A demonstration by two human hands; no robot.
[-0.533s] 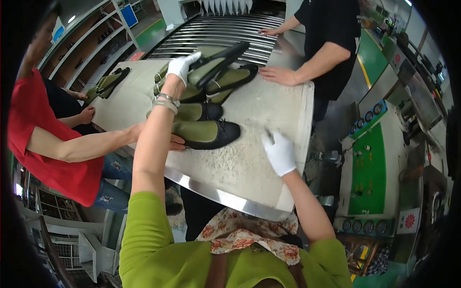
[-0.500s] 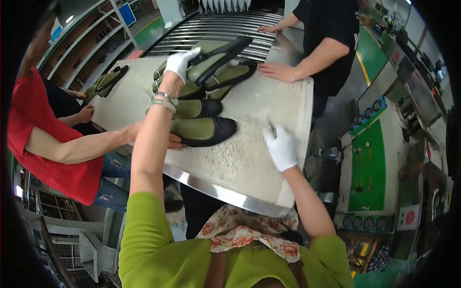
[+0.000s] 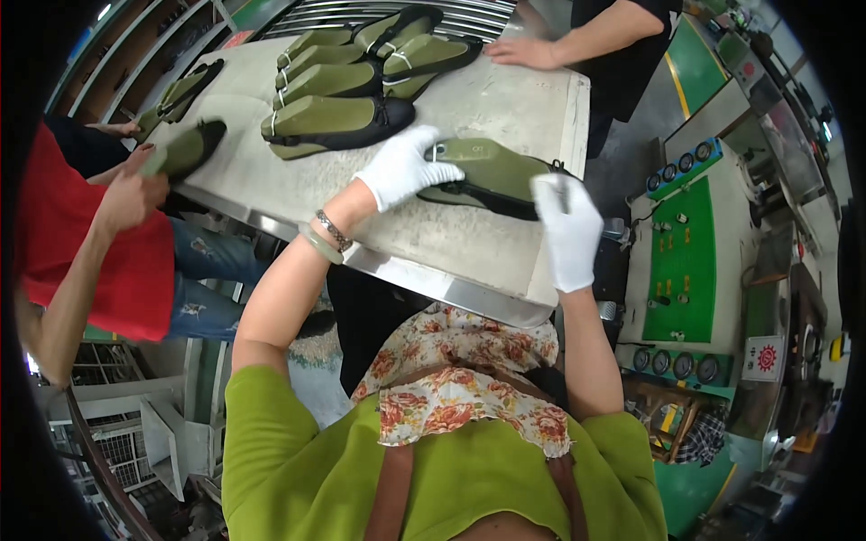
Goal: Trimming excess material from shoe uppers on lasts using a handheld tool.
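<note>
In front of me, a green flat shoe [image 3: 492,171] with black trim lies just above the table, its black toe end to the right. My left hand [image 3: 403,169], in a white glove, grips its left end with the thumb over it. At the toe end is my right hand [image 3: 570,233], also white-gloved, fingers bent together. Something small and dark shows between those fingers, too blurred to name. Beyond my left hand, a green and black shoe [image 3: 334,119] rests near several others, such as a shoe [image 3: 419,59] with a white tie across it.
The pale table [image 3: 487,270] has a metal front edge. At left, a person in a red top [image 3: 108,243] holds another shoe [image 3: 194,151]. A co-worker's hand [image 3: 523,52] rests on the far right of the table. Metal rollers [image 3: 361,16] lie behind.
My left hand has come back from the pile and now holds a shoe before me. My right hand has moved right to its toe. The person in red has lifted a shoe leftward.
</note>
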